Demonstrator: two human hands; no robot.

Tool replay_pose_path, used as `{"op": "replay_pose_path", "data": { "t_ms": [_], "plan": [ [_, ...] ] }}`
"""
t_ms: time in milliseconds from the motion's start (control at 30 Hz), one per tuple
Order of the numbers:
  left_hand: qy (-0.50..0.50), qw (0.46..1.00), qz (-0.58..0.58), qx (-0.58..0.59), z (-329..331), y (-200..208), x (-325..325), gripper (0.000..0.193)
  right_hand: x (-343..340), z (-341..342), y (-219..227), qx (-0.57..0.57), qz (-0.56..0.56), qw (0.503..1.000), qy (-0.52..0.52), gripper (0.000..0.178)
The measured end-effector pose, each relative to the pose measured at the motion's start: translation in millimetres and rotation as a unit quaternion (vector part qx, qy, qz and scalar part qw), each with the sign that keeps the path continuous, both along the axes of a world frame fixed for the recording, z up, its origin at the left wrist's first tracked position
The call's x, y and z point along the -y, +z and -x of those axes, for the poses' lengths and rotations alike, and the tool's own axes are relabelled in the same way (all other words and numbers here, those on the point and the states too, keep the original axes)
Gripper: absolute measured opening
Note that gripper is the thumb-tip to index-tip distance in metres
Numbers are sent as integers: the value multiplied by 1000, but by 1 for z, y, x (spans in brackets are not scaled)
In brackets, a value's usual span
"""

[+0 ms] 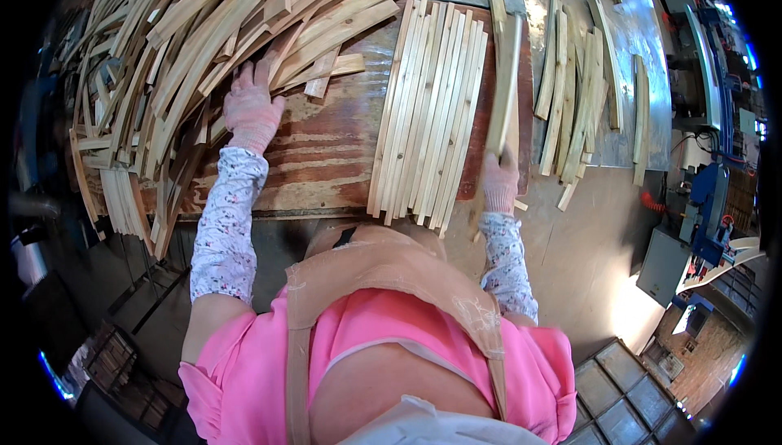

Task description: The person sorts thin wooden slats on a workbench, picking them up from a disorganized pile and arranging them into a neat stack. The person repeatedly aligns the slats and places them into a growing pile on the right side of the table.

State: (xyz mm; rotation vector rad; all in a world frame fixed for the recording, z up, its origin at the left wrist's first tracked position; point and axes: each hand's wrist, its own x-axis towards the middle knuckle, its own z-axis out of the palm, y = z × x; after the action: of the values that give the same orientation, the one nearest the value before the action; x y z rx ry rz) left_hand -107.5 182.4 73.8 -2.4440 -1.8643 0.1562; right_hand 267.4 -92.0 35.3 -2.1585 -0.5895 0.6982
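My left hand [252, 112], in a pale pink knit glove, reaches the near edge of a large heap of wooden strips [232, 17]. Its fingers are stretched out and spread, touching the strips there, and it grips nothing that I can see. My right hand [500, 182], gloved as well and a little blurred, is closed round the near end of a wooden strip [506, 86] that points away from me. Between my hands lies a row of strips [428, 111], side by side on a worn reddish-brown board [326, 160].
To the right, several loose strips [562, 94] lie on a shiny metal surface [631, 17]. A small stack of strips [126, 204] stands at the left. Blue equipment [713, 209] is along the far right, and a metal grid [631, 396] is at the lower right.
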Motion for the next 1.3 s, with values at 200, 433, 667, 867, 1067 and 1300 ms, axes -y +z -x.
{"op": "replay_pose_path", "data": {
  "t_ms": [200, 433, 667, 867, 1067, 1300],
  "plan": [
    [33, 991, 118, -49, -24, 35, 9, 26, 22, 9, -59, 182, 153, 970, 52, 40],
    [194, 530, 474, 676, 10, 66, 122, 46, -74, 69, -4, -75, -129, 986, 72, 57],
    [-135, 799, 308, 498, -42, 37, 166, 38, -168, 134, 33, -401, 34, 885, 235, 60],
    [-141, 970, 44, 192, -56, -21, 98, 73, -76, 79, 47, -160, 82, 956, 232, 59],
    [-121, 989, 38, 81, -57, -72, 76, 65, 25, 20, -6, -101, -30, 994, -33, 48],
    [16, 613, 464, 639, -31, -26, 78, 62, 33, 13, -66, 29, 46, 992, -118, 46]
  ]
}}
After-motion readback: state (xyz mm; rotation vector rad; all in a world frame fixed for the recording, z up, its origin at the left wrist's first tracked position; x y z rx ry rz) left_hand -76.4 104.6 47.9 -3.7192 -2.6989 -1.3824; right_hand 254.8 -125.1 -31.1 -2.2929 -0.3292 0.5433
